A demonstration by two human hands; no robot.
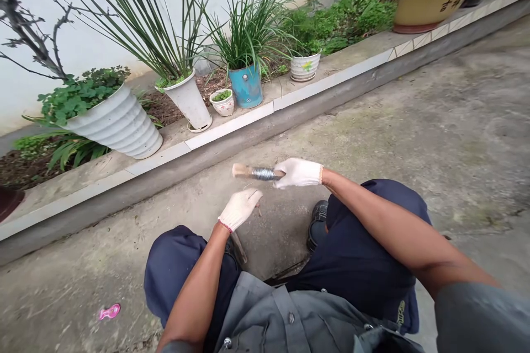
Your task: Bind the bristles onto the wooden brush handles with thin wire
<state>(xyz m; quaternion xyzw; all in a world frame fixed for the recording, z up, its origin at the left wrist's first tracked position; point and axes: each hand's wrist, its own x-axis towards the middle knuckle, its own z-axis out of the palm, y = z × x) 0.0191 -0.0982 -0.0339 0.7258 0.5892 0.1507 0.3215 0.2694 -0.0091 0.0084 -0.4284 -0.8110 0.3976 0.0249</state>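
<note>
My right hand (297, 172), in a white glove, is closed round one end of a wooden stick (240, 170) wound with grey wire (262, 174), held level in front of my knees. My left hand (239, 208), also gloved, sits just below and left of the stick with its fingers curled. A thin strand of wire seems to run from the spool toward those fingers, but it is too fine to be sure. Under the left hand a dark tool handle (239, 247) lies on the ground between my legs.
A tiled ledge (232, 127) runs across ahead, carrying a ribbed white pot (118, 124), a tall white pot (190, 102), a small bowl pot (223, 103), a blue pot (247, 86) and a large brown planter (434, 3). Concrete ground (414, 116) lies around. A pink scrap (110, 311) lies at lower left.
</note>
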